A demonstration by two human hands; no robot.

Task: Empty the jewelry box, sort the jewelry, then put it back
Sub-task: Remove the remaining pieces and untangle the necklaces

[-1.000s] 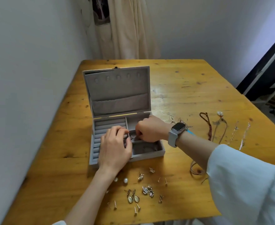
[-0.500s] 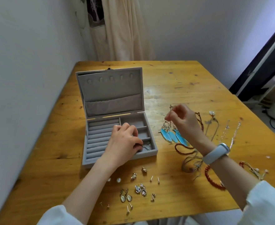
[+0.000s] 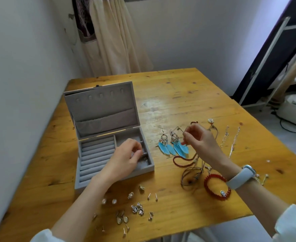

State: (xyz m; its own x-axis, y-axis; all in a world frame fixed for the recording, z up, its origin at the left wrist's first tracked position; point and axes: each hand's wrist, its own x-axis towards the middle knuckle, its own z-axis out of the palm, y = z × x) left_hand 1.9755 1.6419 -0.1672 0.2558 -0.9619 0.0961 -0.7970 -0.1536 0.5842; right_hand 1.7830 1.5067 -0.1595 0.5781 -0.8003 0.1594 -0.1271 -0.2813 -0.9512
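Holding a small earring by its thin hook, the right hand [image 3: 198, 142] now hovers above the blue feather earrings [image 3: 172, 145] on the desk [image 3: 178, 95], its fingers [image 3: 185, 135] pinched narrow on the wire; what dangles from the hook is too small to make out. A second ago this hand was down in the jewelry box [image 3: 107, 137], close against the left; half a second ago it had already lifted out to the right, and it sits only a little lower now, with the feathers no longer hidden by the forearm.

The left hand [image 3: 126, 159] stays inside the box, over the right-hand compartments near the front corner, fingers curled narrow around something tiny; whether they actually grip it cannot be told. A few small pieces [image 3: 145, 158] lie in the compartment just beside those fingers.

The box stands open at the left of the desk, lid upright, its ring rolls bare. In front of it, near the desk's edge, studs and small earrings [image 3: 136, 208] lie scattered as before. To the right lie a dark red bead strand [image 3: 180, 162], a red bead bracelet [image 3: 215, 187] under the watch-bearing wrist, brown cords [image 3: 191, 177], and thin silver chains [image 3: 232, 142] farther out.
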